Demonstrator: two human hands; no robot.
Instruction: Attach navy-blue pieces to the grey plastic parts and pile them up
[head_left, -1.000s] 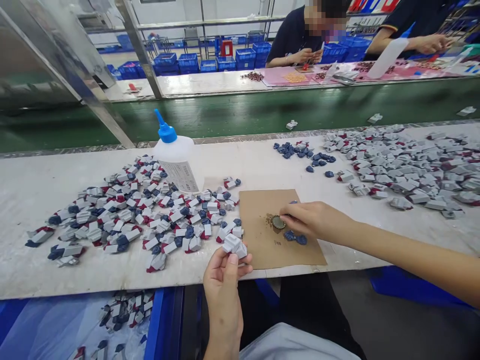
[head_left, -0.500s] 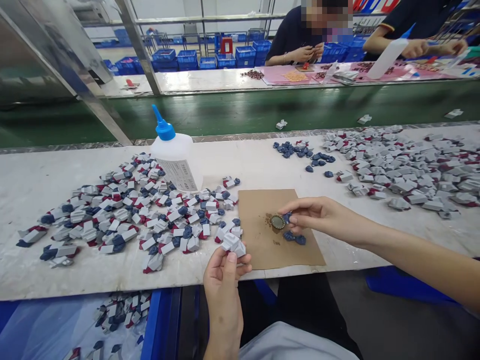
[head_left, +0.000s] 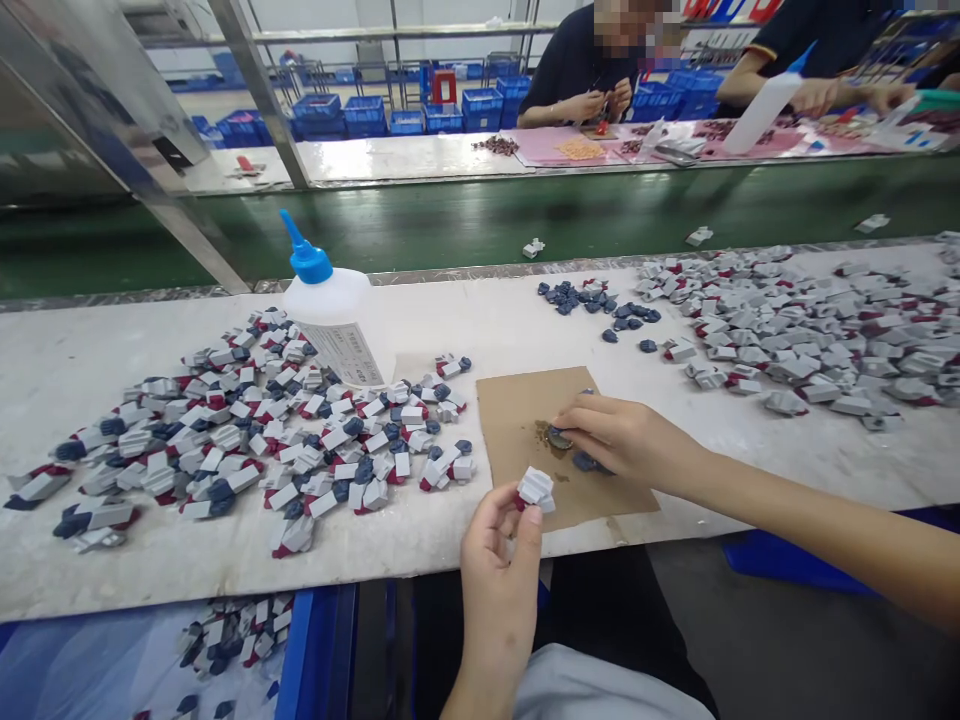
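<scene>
My left hand (head_left: 504,560) pinches a small grey and dark-red plastic part (head_left: 536,488) over the near edge of a brown cardboard sheet (head_left: 517,400). On that sheet my right hand (head_left: 619,435) has its fingers together on a small dark-blue piece, mostly hidden by the fingertips. Those fingertips are at a small round cap (head_left: 559,438) that sits among wet brown stains. Another dark-blue piece (head_left: 585,461) lies partly under the right hand. Left of the cardboard spreads a large pile of grey, red and blue parts (head_left: 322,440).
A white bottle (head_left: 330,310) with a blue nozzle stands behind the left pile. Grey and red parts (head_left: 810,340) cover the right side, near loose blue pieces (head_left: 570,297). A green conveyor (head_left: 420,225) carries several parts. Two people work across it. A blue bin (head_left: 304,650) sits below, left.
My right hand has lowered the blue piece to the round cap. My left hand has moved right with its grey and red part, now over the cardboard. The view has shifted slightly.
</scene>
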